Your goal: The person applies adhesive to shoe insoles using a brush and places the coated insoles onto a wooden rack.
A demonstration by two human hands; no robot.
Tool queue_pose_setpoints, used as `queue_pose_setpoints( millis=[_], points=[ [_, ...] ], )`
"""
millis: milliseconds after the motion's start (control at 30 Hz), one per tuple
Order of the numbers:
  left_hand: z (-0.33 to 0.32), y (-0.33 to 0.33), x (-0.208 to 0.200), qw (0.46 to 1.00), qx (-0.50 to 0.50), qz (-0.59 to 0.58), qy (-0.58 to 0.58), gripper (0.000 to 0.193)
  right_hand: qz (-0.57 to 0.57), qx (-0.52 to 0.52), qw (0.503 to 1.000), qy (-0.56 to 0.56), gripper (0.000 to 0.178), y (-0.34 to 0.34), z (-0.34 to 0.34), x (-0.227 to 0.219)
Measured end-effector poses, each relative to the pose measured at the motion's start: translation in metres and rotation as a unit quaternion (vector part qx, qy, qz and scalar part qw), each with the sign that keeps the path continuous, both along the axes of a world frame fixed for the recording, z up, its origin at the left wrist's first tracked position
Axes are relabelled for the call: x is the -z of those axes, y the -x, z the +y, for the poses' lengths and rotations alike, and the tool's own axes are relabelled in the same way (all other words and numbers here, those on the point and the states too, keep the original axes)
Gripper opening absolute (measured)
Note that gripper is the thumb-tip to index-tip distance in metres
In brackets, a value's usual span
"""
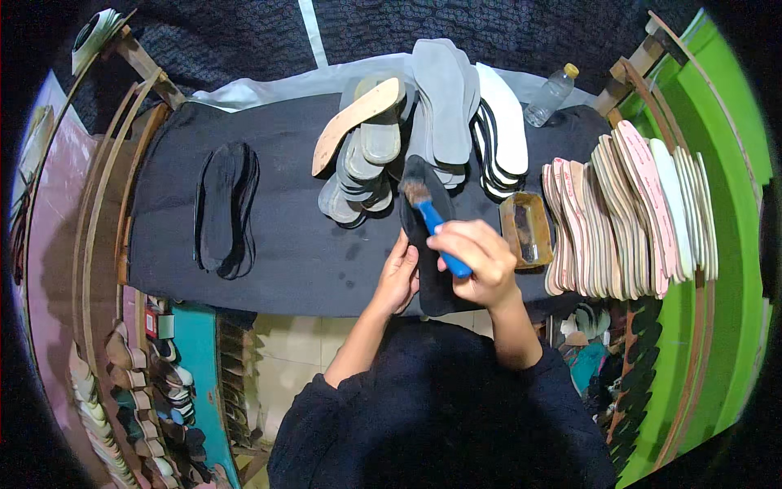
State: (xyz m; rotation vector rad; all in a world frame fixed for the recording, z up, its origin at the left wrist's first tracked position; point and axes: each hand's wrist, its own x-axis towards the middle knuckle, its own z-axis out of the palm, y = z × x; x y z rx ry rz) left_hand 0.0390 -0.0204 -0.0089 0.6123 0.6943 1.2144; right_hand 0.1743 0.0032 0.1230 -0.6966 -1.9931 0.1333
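Observation:
My right hand (475, 257) grips the blue handle of a paintbrush (433, 222). Its bristles rest on the upper part of a black insole (415, 231), where the surface looks brownish under them. With thumb and fingers at its left edge, my left hand (397, 273) holds that insole near the table's front. Just right of my right hand stands an open rectangular container (526, 231), yellowish-brown, with something in it that I cannot make out. Beyond the brush lies a fanned pile of grey insoles (444, 102).
Black insoles (226, 212) lie stacked at left on the dark cloth. A tan insole (358, 124) tops another grey pile. White and black insoles (503, 122) lie behind the container. A long row of pale insoles (623, 216) fills the right. A clear bottle (551, 96) stands at the back.

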Motion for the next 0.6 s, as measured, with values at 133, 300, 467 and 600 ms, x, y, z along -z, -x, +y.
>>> queue_pose_setpoints(
  millis=[133,300,467,600],
  points=[
    [-0.002,0.003,-0.005,0.998,-0.011,-0.058,0.021,0.055,-0.014,-0.097,0.993,0.066,0.026,-0.01,-0.014,-0.006],
    [0.0,0.003,0.011,1.0,-0.017,-0.022,0.001,0.05,0.003,-0.065,0.998,0.025,0.026,-0.006,-0.013,-0.01],
    [0.001,-0.007,-0.014,0.996,-0.034,-0.01,0.083,0.049,-0.017,-0.057,0.998,0.003,0.025,-0.007,-0.003,-0.003],
    [-0.003,0.003,0.012,1.0,-0.021,-0.012,-0.017,0.048,-0.052,-0.12,0.99,0.054,0.026,-0.011,-0.018,-0.007]
  ],
)
